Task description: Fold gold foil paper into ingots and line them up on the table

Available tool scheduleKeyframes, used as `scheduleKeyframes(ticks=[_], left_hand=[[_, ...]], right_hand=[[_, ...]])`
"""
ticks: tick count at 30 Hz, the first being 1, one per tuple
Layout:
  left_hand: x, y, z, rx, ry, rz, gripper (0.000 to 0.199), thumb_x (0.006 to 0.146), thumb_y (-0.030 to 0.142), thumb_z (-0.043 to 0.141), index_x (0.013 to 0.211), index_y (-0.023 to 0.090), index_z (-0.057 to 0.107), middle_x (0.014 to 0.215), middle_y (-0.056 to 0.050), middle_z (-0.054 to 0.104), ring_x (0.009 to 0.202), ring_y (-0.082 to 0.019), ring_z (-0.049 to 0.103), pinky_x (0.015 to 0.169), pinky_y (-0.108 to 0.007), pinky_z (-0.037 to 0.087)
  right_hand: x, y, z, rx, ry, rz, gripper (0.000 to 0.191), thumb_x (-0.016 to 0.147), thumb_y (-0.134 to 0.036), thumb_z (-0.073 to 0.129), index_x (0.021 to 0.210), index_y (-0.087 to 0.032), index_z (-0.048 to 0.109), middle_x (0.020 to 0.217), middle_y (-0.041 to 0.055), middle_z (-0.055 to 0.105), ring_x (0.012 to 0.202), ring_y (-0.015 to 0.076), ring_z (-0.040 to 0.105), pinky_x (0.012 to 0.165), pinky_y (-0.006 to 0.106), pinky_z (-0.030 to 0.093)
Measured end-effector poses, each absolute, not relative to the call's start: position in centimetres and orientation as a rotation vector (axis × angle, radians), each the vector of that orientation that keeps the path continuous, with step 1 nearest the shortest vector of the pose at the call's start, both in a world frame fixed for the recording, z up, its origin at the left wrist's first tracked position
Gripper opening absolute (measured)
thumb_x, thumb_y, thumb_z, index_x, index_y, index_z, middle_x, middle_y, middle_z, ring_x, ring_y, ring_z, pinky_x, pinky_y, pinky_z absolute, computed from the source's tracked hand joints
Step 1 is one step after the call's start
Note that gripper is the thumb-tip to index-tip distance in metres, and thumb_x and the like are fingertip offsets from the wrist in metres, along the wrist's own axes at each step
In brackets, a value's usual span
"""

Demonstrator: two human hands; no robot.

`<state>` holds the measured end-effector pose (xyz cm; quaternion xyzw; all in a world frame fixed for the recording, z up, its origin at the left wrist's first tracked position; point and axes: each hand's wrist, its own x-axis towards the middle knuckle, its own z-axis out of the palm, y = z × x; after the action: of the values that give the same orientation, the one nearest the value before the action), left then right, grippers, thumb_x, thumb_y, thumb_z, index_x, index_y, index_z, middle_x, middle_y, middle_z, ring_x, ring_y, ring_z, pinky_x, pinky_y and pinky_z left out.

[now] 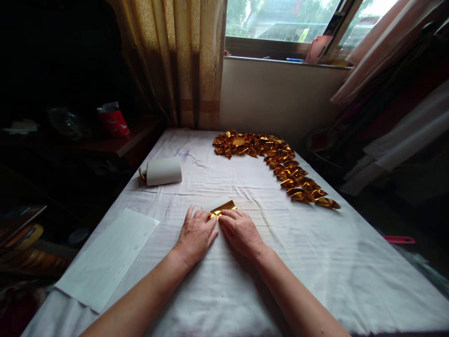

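A small sheet of shiny gold foil paper (227, 205), with a pale side showing at its upper left, lies on the white cloth in front of me. My left hand (198, 232) is closed on its left part, with the thumb by the near edge. From the other side, my right hand (242, 230) grips the right part with bent fingers. The two hands almost meet, and the foil between them looks creased or folded. My fingers cover much of the sheet, so its full shape is hidden.
Folded gold foil pieces (256, 144) form a curved pile and row at the back right. A white roll (164, 171) lies at the left, nearer me a stack of pale paper sheets (108, 257). All rest on a cloth-covered table (315, 262). A red cup (114, 120) stands beyond.
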<state>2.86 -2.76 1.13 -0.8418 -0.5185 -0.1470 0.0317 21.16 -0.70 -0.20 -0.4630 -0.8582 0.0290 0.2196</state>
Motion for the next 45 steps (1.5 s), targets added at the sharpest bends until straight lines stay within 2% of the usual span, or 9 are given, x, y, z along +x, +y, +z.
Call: scheduleKeyframes(ticks=[7, 15, 17, 19, 22, 27, 37, 45], left_hand=[[0.9, -0.4, 1.7, -2.705, -1.441, -0.454, 0.013, 0.091, 0.031, 0.059, 0.096, 0.025, 0.069, 0.091, -0.001, 0.071, 0.090, -0.020, 0.064, 0.109, -0.053, 0.031], [0.1, 0.6, 0.7, -2.666, -1.194, -0.575, 0.025, 0.099, 0.030, 0.046, 0.091, 0.022, 0.069, 0.087, 0.000, 0.071, 0.080, -0.015, 0.063, 0.109, -0.045, 0.034], [0.3, 0.7, 0.5, -2.651, -1.206, -0.596, 0.028, 0.099, 0.031, 0.045, 0.089, 0.022, 0.069, 0.083, 0.000, 0.070, 0.079, -0.015, 0.063, 0.109, -0.043, 0.034], [0.3, 0.8, 0.4, -2.655, -1.234, -0.605, 0.029, 0.100, 0.031, 0.044, 0.086, 0.021, 0.068, 0.080, 0.000, 0.069, 0.079, -0.015, 0.062, 0.108, -0.042, 0.035], [0.2, 1.1, 0.2, -2.704, -1.296, -0.655, 0.027, 0.099, 0.033, 0.046, 0.088, 0.021, 0.068, 0.084, -0.001, 0.068, 0.082, -0.017, 0.061, 0.106, -0.042, 0.036], [-0.3, 1.6, 0.1, -2.767, -1.534, -0.774, 0.020, 0.095, 0.035, 0.053, 0.090, 0.023, 0.068, 0.092, -0.002, 0.067, 0.088, -0.020, 0.057, 0.086, -0.037, 0.043], [0.5, 1.7, 0.2, -2.745, -1.770, -0.857, 0.013, 0.092, 0.031, 0.059, 0.084, 0.022, 0.065, 0.088, -0.001, 0.065, 0.090, -0.020, 0.055, 0.087, -0.036, 0.039], [1.1, 1.4, 0.1, -2.657, -1.860, -0.779, 0.012, 0.091, 0.029, 0.060, 0.083, 0.021, 0.061, 0.089, -0.002, 0.062, 0.090, -0.022, 0.053, 0.085, -0.038, 0.039]], right_hand=[[21.1, 0.0, -0.9, -1.263, -2.254, 0.213, 0.020, 0.093, -0.023, 0.056, 0.107, -0.027, 0.070, 0.115, 0.0033, 0.070, 0.104, 0.0190, 0.062, 0.090, 0.034, 0.044], [20.6, 0.4, -0.1, -1.310, -2.283, 0.272, 0.021, 0.085, -0.021, 0.064, 0.105, -0.026, 0.070, 0.113, 0.0034, 0.070, 0.102, 0.0226, 0.060, 0.087, 0.037, 0.043], [20.2, 0.6, -0.2, -1.290, -2.275, 0.262, 0.015, 0.086, -0.024, 0.065, 0.101, -0.026, 0.071, 0.109, 0.0028, 0.071, 0.099, 0.0219, 0.060, 0.087, 0.035, 0.043], [19.8, 0.7, -0.4, -1.279, -2.251, 0.253, 0.009, 0.089, -0.028, 0.063, 0.091, -0.025, 0.072, 0.104, 0.0021, 0.072, 0.095, 0.0203, 0.060, 0.085, 0.034, 0.043], [19.5, 0.8, -0.8, -1.293, -2.206, 0.253, 0.014, 0.092, -0.028, 0.061, 0.083, -0.024, 0.070, 0.097, 0.0020, 0.071, 0.091, 0.0188, 0.059, 0.083, 0.032, 0.043], [19.1, 0.8, -0.6, -1.348, -2.144, 0.301, 0.012, 0.091, -0.022, 0.059, 0.083, -0.021, 0.067, 0.095, 0.0046, 0.069, 0.092, 0.0198, 0.058, 0.083, 0.033, 0.042], [18.4, 1.6, 0.2, -1.546, -2.091, 0.431, 0.011, 0.089, -0.027, 0.063, 0.079, -0.022, 0.064, 0.086, 0.0023, 0.065, 0.083, 0.0184, 0.059, 0.072, 0.030, 0.037], [18.3, 1.5, -0.4, -1.555, -2.083, 0.381, 0.011, 0.088, -0.026, 0.062, 0.079, -0.021, 0.062, 0.087, 0.0029, 0.064, 0.084, 0.0191, 0.058, 0.073, 0.031, 0.035]])
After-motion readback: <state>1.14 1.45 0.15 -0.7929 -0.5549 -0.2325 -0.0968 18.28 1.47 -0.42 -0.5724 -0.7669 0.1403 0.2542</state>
